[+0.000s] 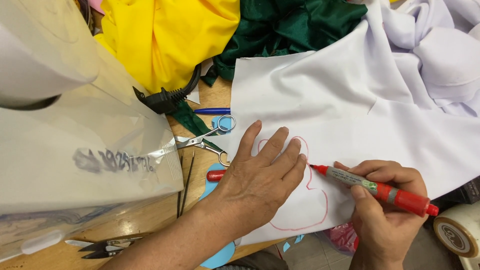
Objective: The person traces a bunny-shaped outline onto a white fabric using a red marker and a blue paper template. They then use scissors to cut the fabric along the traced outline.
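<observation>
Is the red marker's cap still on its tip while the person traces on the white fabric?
No. The red marker in the right hand has its tip bare, touching the white fabric.

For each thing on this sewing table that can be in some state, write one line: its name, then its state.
Left hand: flat, pressing the white fabric.
Right hand: gripping the red marker.
Red marker: uncapped, tip on the fabric.
Red outline: partly drawn around the left hand's edge.
Scissors: shut, lying on the table.
Thread snips: lying open.
Black plug: unplugged.
</observation>
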